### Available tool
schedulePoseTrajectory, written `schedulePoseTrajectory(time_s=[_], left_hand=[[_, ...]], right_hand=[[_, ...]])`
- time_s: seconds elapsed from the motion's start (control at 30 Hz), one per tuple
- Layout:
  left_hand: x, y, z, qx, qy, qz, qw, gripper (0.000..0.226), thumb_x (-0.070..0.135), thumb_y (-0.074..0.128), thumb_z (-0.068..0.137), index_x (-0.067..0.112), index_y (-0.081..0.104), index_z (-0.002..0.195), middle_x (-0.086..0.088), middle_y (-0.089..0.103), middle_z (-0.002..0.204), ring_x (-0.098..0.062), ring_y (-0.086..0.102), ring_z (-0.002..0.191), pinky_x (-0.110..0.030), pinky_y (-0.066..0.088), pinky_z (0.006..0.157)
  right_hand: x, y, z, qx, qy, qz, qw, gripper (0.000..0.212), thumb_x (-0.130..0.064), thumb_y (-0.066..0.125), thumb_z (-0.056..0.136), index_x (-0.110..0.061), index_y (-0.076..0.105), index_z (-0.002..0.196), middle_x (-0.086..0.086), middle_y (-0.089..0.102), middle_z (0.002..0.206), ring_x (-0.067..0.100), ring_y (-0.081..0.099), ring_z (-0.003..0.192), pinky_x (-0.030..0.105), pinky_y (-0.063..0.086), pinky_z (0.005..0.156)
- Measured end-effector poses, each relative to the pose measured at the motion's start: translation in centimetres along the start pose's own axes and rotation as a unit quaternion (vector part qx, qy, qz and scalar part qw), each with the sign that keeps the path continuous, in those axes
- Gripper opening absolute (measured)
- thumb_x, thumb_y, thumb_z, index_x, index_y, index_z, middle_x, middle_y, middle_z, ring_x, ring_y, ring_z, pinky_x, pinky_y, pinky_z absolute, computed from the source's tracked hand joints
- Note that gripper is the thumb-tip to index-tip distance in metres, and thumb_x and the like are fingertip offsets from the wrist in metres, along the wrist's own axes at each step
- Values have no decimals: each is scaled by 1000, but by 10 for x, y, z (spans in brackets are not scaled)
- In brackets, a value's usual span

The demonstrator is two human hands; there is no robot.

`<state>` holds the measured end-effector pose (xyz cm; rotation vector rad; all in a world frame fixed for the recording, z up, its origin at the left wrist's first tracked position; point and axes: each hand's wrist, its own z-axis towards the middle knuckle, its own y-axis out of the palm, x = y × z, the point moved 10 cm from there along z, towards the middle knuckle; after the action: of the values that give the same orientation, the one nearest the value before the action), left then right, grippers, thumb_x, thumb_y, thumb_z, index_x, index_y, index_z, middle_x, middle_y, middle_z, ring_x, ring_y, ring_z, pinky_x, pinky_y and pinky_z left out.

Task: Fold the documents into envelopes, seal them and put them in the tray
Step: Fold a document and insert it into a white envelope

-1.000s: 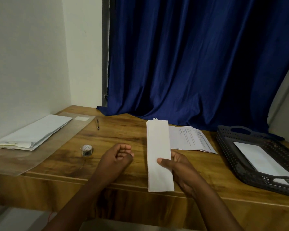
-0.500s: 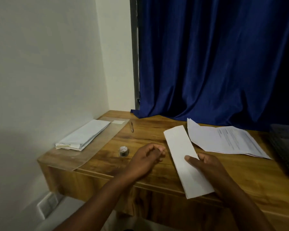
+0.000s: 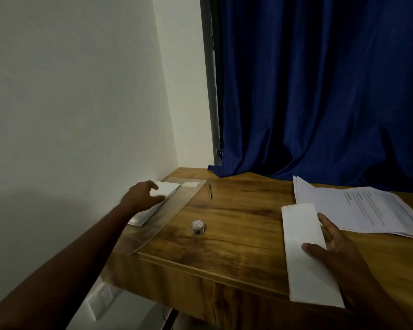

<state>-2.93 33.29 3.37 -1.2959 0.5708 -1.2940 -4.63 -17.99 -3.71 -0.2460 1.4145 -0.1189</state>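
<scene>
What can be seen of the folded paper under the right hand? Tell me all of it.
The folded document is a long, narrow strip of plain white paper, blank on the face that shows. It lies flat on the wooden desk, lengthwise away from the person, its near end jutting past the desk's front edge. The right hand holds it, thumb on top near the middle and fingers along its right edge. Its far right corner meets the loose printed sheets; which lies on top is unclear.

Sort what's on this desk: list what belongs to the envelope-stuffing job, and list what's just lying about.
Belongs to the job:
- folded white paper document, held by the right hand
- stack of white envelopes, under the left hand
- loose printed white sheets

Lying about:
- slim pen
- small roll of clear tape, possibly for sealing
- clear plastic sheet
- blue curtain
</scene>
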Motion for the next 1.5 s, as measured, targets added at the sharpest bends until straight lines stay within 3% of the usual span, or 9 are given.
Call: schedulePoseTrajectory(time_s=[0.23, 0.63, 0.83, 0.97, 1.07, 1.2, 1.27, 1.4, 1.5], left_hand=[[-63, 36, 5, -74, -74, 32, 994, 65, 63, 72, 82, 20, 62, 129, -7, 60, 137, -24, 56, 123, -35, 45, 101], [-34, 16, -1, -26, -19, 151, 988, 26, 36, 65, 91, 13, 75, 98, -7, 73, 101, -24, 66, 93, -29, 53, 79], [-28, -36, -3, 96, -24, 123, 987, 22, 37, 56, 95, 18, 68, 96, -8, 71, 95, -28, 65, 84, -33, 51, 72], [-13, -104, -25, 259, -20, 62, 964, 23, 43, 55, 96, 23, 65, 99, -7, 72, 95, -35, 67, 88, -39, 48, 73], [-2, -139, -50, 346, -14, -143, 927, 19, 37, 54, 96, 22, 64, 99, -4, 73, 101, -30, 67, 94, -37, 49, 78], [28, -140, -75, 335, -5, -455, 825, 13, 32, 58, 96, 22, 66, 99, 2, 68, 102, -24, 65, 99, -49, 56, 91], [57, -114, -85, 250, -14, -594, 764, 9, 30, 61, 99, 23, 66, 99, -4, 69, 104, -24, 68, 95, -58, 59, 84], [149, -45, -131, 58, -13, -734, 676, 5, 15, 56, 102, 17, 60, 99, -4, 72, 84, -15, 70, 66, -32, 58, 53], [208, 13, -175, -42, -31, -795, 604, 9, 10, 51, 103, 8, 57, 110, -10, 77, 96, -20, 75, 80, -35, 63, 64]], right_hand=[[-1, -1, 3, 4, -19, -3, 1000, 84, -9, 73, 89, -24, 27, 157, 10, 46, 152, 16, 53, 98, 27, 47, 69], [0, -2, 3, 11, -7, -23, 1000, 84, -10, 73, 89, -24, 26, 157, 12, 40, 156, 24, 50, 112, 46, 47, 92], [-6, 2, -1, -10, -23, 0, 1000, 85, -5, 70, 91, -31, 24, 158, 3, 33, 160, 34, 43, 138, 44, 44, 100], [-7, 10, -5, -58, -55, -43, 996, 44, -12, 63, 96, -39, 56, 130, -4, 50, 148, 15, 53, 122, 27, 43, 97], [1, 11, -6, -73, -37, -28, 996, 24, -15, 59, 99, -30, 70, 114, -5, 64, 129, 10, 60, 101, 16, 45, 73], [5, 10, -8, -64, -5, 0, 998, 20, -17, 59, 99, -27, 74, 107, -8, 65, 118, 22, 63, 94, 25, 48, 68], [3, 11, -11, -62, 8, 16, 998, 18, -21, 63, 96, -28, 78, 103, -4, 68, 113, 27, 65, 92, 30, 52, 70], [-7, 14, -26, -60, 43, 52, 996, 35, -54, 75, 76, -26, 81, 96, -3, 78, 93, 23, 73, 82, 37, 59, 73], [-26, 13, -41, -71, 10, 109, 991, 55, -66, 79, 63, -23, 82, 97, -11, 78, 98, 10, 73, 83, 26, 57, 70]])
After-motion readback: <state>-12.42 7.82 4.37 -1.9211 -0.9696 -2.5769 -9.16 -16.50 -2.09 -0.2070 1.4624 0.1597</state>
